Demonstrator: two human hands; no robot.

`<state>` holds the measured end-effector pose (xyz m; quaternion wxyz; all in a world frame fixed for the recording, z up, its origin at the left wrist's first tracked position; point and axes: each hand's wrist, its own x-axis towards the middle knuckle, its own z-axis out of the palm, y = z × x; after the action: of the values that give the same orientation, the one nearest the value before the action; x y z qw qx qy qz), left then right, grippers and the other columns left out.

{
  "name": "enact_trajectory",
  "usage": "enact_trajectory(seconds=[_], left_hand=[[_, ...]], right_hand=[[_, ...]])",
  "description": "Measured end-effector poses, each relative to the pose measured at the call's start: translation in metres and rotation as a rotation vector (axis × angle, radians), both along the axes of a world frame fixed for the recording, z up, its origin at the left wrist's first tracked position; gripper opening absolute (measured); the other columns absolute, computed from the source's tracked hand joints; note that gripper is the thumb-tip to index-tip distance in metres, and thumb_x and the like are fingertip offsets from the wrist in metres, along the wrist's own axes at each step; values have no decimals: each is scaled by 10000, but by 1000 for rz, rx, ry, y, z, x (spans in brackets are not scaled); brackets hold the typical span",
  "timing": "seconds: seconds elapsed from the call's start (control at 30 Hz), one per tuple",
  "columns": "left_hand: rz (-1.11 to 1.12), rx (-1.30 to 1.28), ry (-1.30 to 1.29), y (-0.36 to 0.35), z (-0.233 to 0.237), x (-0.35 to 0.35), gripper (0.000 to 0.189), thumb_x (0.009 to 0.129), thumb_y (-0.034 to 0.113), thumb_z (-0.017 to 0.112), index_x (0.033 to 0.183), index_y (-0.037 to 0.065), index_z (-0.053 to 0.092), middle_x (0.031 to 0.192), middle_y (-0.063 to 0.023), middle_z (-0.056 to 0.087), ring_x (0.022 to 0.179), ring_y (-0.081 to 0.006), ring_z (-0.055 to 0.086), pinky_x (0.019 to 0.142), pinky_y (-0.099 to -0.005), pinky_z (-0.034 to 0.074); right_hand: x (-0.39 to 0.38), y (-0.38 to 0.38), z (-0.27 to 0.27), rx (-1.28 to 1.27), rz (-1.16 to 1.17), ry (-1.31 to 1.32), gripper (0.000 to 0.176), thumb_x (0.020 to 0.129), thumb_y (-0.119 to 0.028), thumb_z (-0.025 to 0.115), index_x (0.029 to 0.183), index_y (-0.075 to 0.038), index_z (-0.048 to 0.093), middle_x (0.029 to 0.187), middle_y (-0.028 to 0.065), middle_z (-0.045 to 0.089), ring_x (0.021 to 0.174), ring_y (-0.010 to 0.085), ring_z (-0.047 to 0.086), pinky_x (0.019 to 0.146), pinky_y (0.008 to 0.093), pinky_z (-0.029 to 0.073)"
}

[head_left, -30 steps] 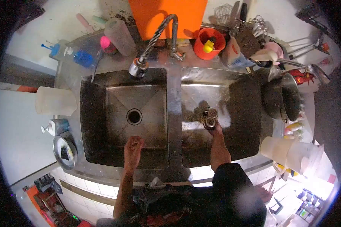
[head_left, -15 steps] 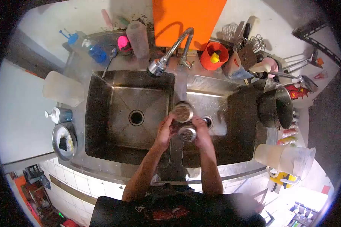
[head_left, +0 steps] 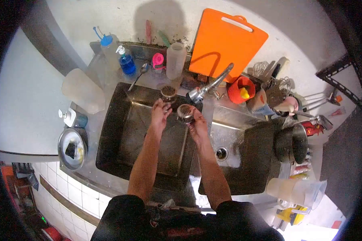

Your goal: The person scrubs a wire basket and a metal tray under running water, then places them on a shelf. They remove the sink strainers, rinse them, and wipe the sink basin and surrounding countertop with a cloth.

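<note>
Over the left sink basin (head_left: 120,144), my left hand (head_left: 161,111) is closed around a small round container with a shiny metal rim (head_left: 168,94). A second, similar metal-rimmed round container (head_left: 185,113) sits in my right hand (head_left: 198,125), near the divider between the basins. The two containers are apart, and both look like small jars or shakers; their contents cannot be made out. Just beyond my right hand hangs the spray head of the flexible faucet (head_left: 197,94). No water stream is visible.
Right basin (head_left: 245,172) has an open drain. Behind the sinks stand a spoon (head_left: 138,76), blue soap bottle (head_left: 127,64), clear tall container (head_left: 175,60), orange cutting board (head_left: 229,44) and red utensil cup (head_left: 241,90). A metal pot (head_left: 283,142) and plastic jug (head_left: 293,190) are right; a metal dish (head_left: 72,148) is left.
Both hands have moved away from me and to the left, from the divider to over the left basin. The containers, earlier close together, are farther apart. The camera view has shifted.
</note>
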<state>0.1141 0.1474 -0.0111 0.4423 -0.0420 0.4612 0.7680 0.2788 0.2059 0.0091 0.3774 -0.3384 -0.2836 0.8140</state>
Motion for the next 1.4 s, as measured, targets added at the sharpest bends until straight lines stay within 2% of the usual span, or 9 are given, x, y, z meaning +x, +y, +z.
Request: enact_trajectory(seconds=[0.1,0.33,0.7,0.8,0.9,1.07,1.23,1.33,1.4], left_hand=[[84,23,-59,28,-7,-39,338,980,322,560,1223,104,474,1121,-57,539,1028,-252,577,870,-425,540],[132,29,-8,40,-59,-83,476,984,322,551,1298,-2,400,1261,-162,493,1146,-347,539,990,-477,501],[-29,44,-335,-37,-65,44,505,1034,448,335,1353,61,395,1310,-127,514,1150,-300,563,918,-459,513],[-109,43,-336,-51,-88,72,422,1001,447,433,1226,103,526,1122,-100,647,928,-291,668,773,-466,581],[-55,15,-315,-71,-97,80,452,1037,397,353,1321,52,416,1235,-167,563,1094,-333,608,918,-487,558],[40,5,-269,-105,-92,68,493,1032,390,379,1415,82,330,1284,-158,525,1109,-309,608,855,-469,597],[194,-162,-267,-108,-95,58,494,996,508,408,1270,107,500,1083,-83,655,951,-254,664,784,-445,593],[170,-175,-254,-115,-100,55,519,986,530,413,1283,113,499,1080,-83,656,966,-257,657,816,-452,583],[148,-144,-289,-119,-101,57,514,1008,458,399,1372,95,383,1237,-123,547,1077,-286,607,866,-467,580]], right_hand=[[-2,29,-11,12,-5,49,224,964,-241,598,1151,-118,617,977,2,682,785,102,651,544,228,537],[-67,48,-48,-81,54,101,386,960,-216,604,1326,-150,500,1245,19,573,1091,200,581,853,356,532],[16,-27,-33,-64,148,-98,397,995,-197,536,1370,-104,445,1244,38,573,1018,140,606,855,368,562],[35,-41,-46,144,294,-304,349,998,-170,532,1333,-89,474,1180,60,591,1018,133,592,882,340,526],[51,-20,-13,842,257,-932,439,924,-192,647,1302,-38,485,1142,164,644,1077,273,600,929,344,480],[41,100,-5,1039,-481,-913,469,926,-142,601,1333,38,456,1232,192,601,1040,288,616,876,377,504],[47,116,1,827,-164,-706,443,935,-162,589,1356,-58,503,1226,178,608,1140,306,555,907,394,467],[62,113,9,1528,-221,-1490,404,916,-176,594,1320,-176,572,1259,110,608,1201,304,507,987,465,386],[66,114,13,1611,-130,-1474,411,886,-167,598,1290,-246,602,1354,25,561,1233,280,484,1050,503,314]])
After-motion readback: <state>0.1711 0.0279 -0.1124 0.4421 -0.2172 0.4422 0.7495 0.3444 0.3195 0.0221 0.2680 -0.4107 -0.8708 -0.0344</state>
